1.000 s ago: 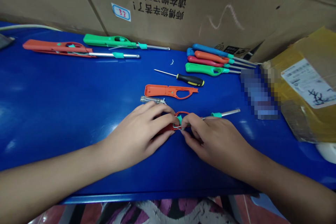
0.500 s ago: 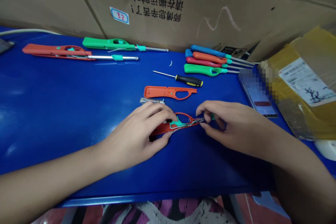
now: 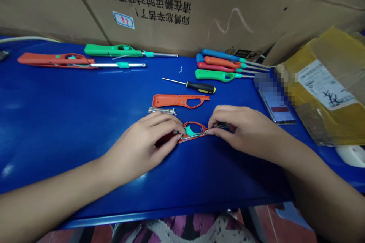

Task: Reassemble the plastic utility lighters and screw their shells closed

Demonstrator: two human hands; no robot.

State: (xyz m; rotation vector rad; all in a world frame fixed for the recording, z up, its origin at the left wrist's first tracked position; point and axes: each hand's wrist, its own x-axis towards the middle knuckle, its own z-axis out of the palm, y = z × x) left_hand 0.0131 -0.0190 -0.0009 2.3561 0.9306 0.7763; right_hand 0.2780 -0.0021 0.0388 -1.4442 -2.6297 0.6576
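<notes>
An open orange lighter casing half lies on the table between my hands, with a green trigger and a thin pale wire in it. My left hand covers its handle end, fingertips pinched at the rear of the trigger. My right hand pinches the front end, where the metal lighter tube shows partly behind the fingers. Just beyond the left hand lies a clear fuel tank. Past it sits the matching orange casing half, inner side up.
Behind these lie a screwdriver and tiny screws. Several lighters, one green, cluster beside a phone. A green lighter and an orange lighter lie far left. Cardboard walls the back; a taped parcel stands right.
My right thumb and index finger have closed in on the casing's front end. My left fingertips have come together behind the trigger. The view has shifted slightly right.
</notes>
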